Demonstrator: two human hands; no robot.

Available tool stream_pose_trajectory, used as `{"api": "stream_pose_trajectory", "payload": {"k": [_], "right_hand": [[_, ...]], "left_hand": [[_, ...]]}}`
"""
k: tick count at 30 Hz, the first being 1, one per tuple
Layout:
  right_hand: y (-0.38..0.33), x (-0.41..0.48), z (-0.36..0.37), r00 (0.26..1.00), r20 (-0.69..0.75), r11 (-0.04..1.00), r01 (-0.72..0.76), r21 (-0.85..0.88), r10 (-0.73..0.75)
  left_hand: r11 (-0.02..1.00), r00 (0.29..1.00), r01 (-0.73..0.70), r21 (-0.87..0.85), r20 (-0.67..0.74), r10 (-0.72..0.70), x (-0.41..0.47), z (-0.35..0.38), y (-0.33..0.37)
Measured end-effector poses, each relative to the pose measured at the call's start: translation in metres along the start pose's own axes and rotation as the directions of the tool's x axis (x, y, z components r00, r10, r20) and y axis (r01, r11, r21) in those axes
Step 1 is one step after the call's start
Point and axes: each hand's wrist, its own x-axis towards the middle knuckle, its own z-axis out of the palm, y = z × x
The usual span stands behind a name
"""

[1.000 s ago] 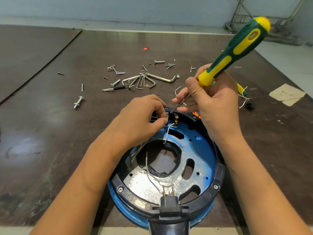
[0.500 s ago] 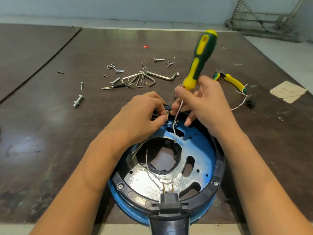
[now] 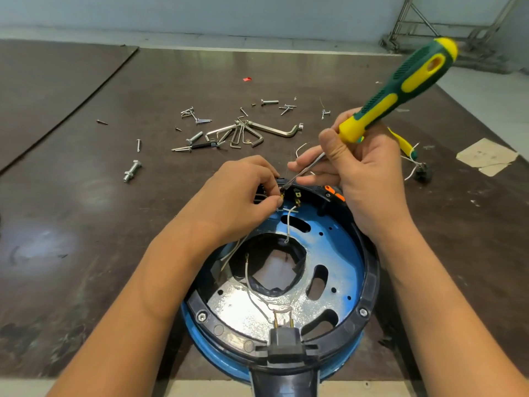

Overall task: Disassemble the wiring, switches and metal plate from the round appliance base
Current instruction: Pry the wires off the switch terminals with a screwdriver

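- The base (image 3: 372,282) is sitting at the near edge of the surface (image 3: 86,224), open side up, with a black ring around its rim.
- The blue plate (image 3: 340,253) is lying inside that ring, shiny toward the near side, with a big ragged hole in the middle.
- The wires (image 3: 288,224) are thin and white. One is hanging from the switch (image 3: 297,196) at the far rim down to the hole, and others are looping to the black plug block (image 3: 284,339) at the near rim.
- The left hand (image 3: 237,196) is curling in over the far rim, thumb and forefinger pinching the wires right at the switch. Can't tell exactly which strand.
- The right hand (image 3: 363,173) is gripping the screwdriver (image 3: 400,90) low on its green and yellow handle. The handle is tilting up and to the right, and the tip is touching the switch just beside the left thumb.
- An orange bit (image 3: 332,191) is poking out of the rim under the right hand.
- Toward the far edge, hex keys (image 3: 249,133) are lying in a heap with loose screws (image 3: 200,120) scattered around them.
- A bolt (image 3: 132,171) is lying on its own toward the left edge.
- Yellow-handled pliers (image 3: 405,143) are peeking out behind the right hand, with a paper scrap (image 3: 486,156) near the right edge.
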Motion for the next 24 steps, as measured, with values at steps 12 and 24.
{"api": "stream_pose_trajectory", "payload": {"k": [12,24], "right_hand": [[-0.0002,-0.0015,0.0006,0.984,0.124,0.98,0.144,-0.139,-0.127],[0.0046,0.0059,0.0007,0.997,0.073,0.977,-0.003,-0.211,0.019]], "left_hand": [[1.0,1.0,-0.005,0.005,-0.008,0.005,-0.0007,-0.0004,0.001],[1.0,1.0,-0.002,0.014,0.011,0.002,0.0007,-0.0004,-0.0002]]}}
